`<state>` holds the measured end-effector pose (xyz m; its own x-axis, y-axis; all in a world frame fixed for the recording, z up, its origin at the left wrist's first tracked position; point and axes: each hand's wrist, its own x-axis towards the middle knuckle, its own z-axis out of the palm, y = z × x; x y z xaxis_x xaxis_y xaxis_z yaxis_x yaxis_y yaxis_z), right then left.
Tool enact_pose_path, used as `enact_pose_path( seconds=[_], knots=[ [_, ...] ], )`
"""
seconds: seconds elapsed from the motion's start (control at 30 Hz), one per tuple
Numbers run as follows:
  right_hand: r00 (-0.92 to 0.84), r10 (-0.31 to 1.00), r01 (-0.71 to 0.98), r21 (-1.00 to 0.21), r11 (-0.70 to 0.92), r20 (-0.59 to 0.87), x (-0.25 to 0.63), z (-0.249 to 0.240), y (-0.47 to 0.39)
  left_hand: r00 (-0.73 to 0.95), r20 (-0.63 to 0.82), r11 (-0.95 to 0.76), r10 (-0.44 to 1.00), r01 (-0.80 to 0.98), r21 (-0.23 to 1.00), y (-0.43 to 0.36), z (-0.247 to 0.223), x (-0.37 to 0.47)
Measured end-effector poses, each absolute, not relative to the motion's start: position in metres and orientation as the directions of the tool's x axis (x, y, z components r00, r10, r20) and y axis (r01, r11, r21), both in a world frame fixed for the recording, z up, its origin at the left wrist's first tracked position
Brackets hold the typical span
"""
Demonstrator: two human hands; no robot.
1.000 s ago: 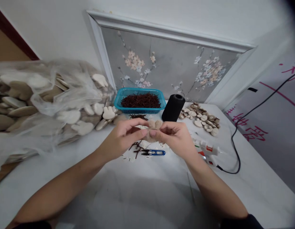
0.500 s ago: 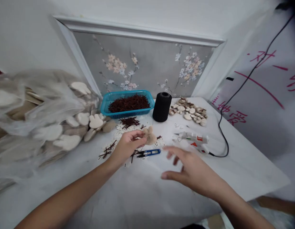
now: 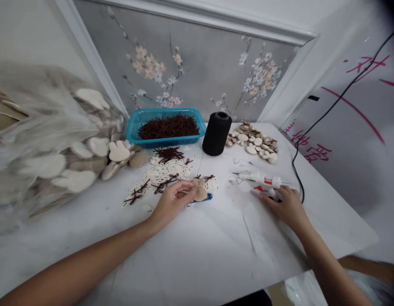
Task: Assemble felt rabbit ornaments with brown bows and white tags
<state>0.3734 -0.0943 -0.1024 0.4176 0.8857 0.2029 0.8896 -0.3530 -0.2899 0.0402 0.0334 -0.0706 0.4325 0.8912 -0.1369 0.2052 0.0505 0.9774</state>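
Observation:
My left hand (image 3: 172, 200) pinches a small beige rabbit-shaped fabric piece (image 3: 201, 192) between thumb and fingers, held just above the table. Under that piece lies a pair of thread snips, its blue handle (image 3: 208, 197) partly showing. At the right, my right hand (image 3: 290, 208) has its thumb and fingers around the rear of a white glue gun (image 3: 262, 179) that rests on the table. Dark brown tied bows (image 3: 167, 182) and a spread of small white labels (image 3: 152, 172) lie beside my left hand.
A blue basket (image 3: 130, 129) of brown bows stands at the back, with a black thread cone (image 3: 217, 135) beside it. Finished-looking rabbit pieces (image 3: 257, 142) are piled behind the glue gun. A plastic bag (image 3: 44, 127) of rabbit shapes fills the left. A black cord (image 3: 294, 163) runs down the right.
My right hand has moved right from above the table and closed around the glue gun. My left hand still holds the rabbit piece, now over the snips. The view has shifted.

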Motion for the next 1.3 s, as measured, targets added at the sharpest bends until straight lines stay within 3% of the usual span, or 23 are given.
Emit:
enact_pose_path(
  seconds=[0.1,0.3,0.47,0.67,0.83,1.3],
  knots=[
    [0.371,0.907,0.888,-0.361,-0.284,0.200,0.365,-0.096,-0.086,0.448,-0.107,0.010,0.887,0.214,0.977,0.031,-0.074,0.039],
    [0.469,0.858,0.769,-0.574,-0.281,0.209,0.326,-0.089,-0.098,0.464,-0.145,0.025,0.874,0.256,0.966,0.029,-0.076,0.040],
    [0.425,0.881,0.703,-0.689,-0.175,0.209,0.291,-0.091,-0.093,0.448,-0.071,-0.043,0.891,0.239,0.970,0.029,-0.080,0.042],
    [0.518,0.852,0.650,-0.679,-0.340,0.070,0.276,-0.093,-0.089,0.414,0.033,-0.154,0.910,0.262,0.953,0.020,-0.080,0.043],
    [0.458,0.878,0.676,-0.695,-0.243,0.139,0.270,-0.089,-0.091,0.422,0.071,-0.209,0.904,0.289,0.934,0.016,-0.079,0.044],
    [0.422,0.890,0.748,-0.622,-0.232,0.175,0.270,-0.091,-0.092,0.426,0.090,-0.236,0.900,0.305,0.923,0.016,-0.079,0.044]
  ],
)
